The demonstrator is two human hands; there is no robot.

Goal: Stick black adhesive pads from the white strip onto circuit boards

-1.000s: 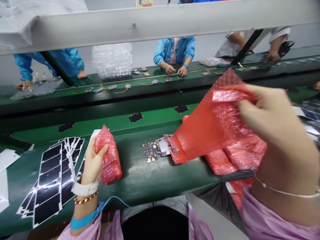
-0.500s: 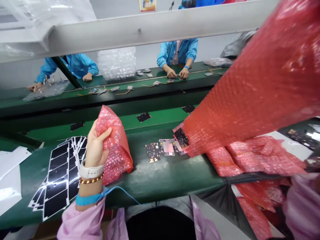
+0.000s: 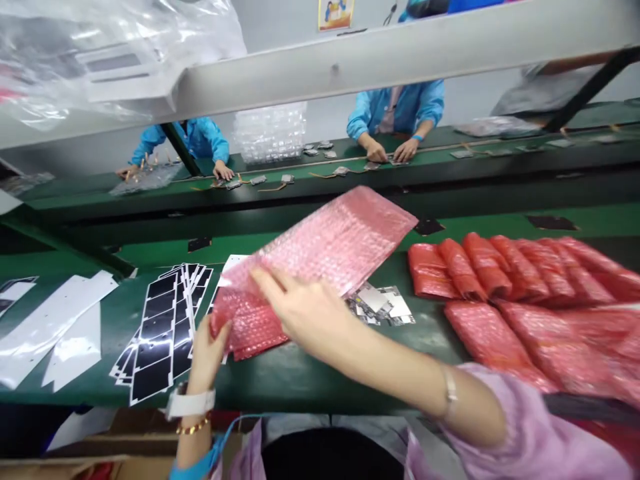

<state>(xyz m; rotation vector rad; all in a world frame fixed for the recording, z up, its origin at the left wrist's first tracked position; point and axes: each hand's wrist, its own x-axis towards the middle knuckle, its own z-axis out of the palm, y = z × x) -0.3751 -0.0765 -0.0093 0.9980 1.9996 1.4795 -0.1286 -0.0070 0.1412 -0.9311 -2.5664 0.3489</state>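
Note:
My left hand [image 3: 209,347] grips the lower edge of a crumpled pink bubble-wrap bag [image 3: 250,320] on the green bench. My right hand [image 3: 295,310] reaches across from the right and pinches a larger flat pink bubble-wrap bag [image 3: 340,237] that it lays over the first one. Small circuit boards [image 3: 383,303] lie on the bench just right of my right wrist, partly under the flat bag.
Fanned sheets of black adhesive pads [image 3: 163,327] lie to the left, with white backing strips [image 3: 55,320] beyond. Rows of pink bubble-wrap packs [image 3: 505,280] fill the right. Across the conveyor belt [image 3: 320,237], people in blue coats [image 3: 397,110] work on small parts.
My right hand swung the large pink bag from high at the right down and left onto the bag in my left hand. The emptied circuit boards stayed on the bench. The camera turned right.

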